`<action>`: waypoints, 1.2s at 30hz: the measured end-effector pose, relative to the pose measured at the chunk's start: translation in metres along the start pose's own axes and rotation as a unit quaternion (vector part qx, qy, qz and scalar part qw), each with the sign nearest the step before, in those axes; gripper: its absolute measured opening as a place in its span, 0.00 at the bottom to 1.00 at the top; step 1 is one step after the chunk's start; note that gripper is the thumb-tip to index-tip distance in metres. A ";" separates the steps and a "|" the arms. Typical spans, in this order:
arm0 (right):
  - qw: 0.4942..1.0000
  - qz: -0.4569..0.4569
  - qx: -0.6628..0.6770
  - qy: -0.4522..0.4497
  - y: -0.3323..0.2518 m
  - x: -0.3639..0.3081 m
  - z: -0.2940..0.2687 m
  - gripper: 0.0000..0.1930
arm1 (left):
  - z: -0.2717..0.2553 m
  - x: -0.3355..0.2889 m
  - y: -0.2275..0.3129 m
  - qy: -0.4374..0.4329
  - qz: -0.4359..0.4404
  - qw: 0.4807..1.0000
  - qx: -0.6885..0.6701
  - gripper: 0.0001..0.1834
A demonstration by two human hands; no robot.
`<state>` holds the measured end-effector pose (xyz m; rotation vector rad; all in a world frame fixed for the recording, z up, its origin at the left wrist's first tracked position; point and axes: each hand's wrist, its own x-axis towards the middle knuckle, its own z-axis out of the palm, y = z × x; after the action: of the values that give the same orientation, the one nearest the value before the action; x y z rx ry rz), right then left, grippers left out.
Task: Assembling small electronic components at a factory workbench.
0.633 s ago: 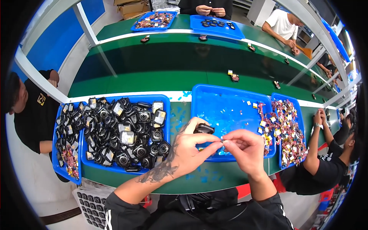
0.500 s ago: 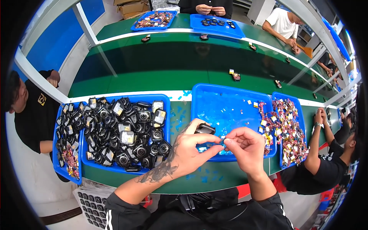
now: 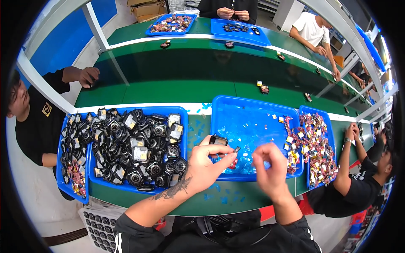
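My left hand [image 3: 206, 164] is closed round a black watch case [image 3: 218, 140] with a pale face, above the near left part of a blue tray [image 3: 255, 100]. A thin dark piece and something reddish show at its thumb tip; I cannot tell whether they belong to the case. Just to the right, apart from it, my right hand [image 3: 272, 170] hovers over the same tray with its fingers curled. Motion smears those fingers, and whether anything is between them is hidden. Scraps of blue film [image 3: 244, 147] lie scattered on the tray's bottom.
At left stands a blue tray [image 3: 184, 126] heaped with black watch cases [image 3: 139, 145], beside a narrower mixed tray [image 3: 63, 168]. A tray of small reddish parts [image 3: 318, 147] is at right. Parts [image 3: 263, 89] lie on the green belt [image 3: 185, 90] beyond. Co-workers stand around.
My right hand has drawn away from my left fingertips, toward the right. The left hand has turned slightly, still holding the case. A co-worker at left has reached toward the belt.
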<state>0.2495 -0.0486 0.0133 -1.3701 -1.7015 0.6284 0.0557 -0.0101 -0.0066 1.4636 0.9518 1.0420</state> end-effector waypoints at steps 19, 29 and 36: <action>0.994 -0.093 -0.041 0.030 -0.019 0.011 0.014 0.09 | 0.006 0.003 0.005 -0.008 -0.023 0.984 -0.178 0.26; 0.988 -0.114 -0.083 0.059 -0.026 0.018 0.024 0.11 | 0.012 -0.007 -0.006 -0.076 -0.024 0.972 -0.220 0.24; 0.996 0.004 -0.005 0.086 -0.035 0.015 0.027 0.07 | 0.014 -0.007 -0.009 -0.094 -0.020 0.960 -0.264 0.22</action>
<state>0.2079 -0.0405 0.0317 -1.3962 -1.5640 0.4924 0.0666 -0.0193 -0.0170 1.0663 0.5094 1.0089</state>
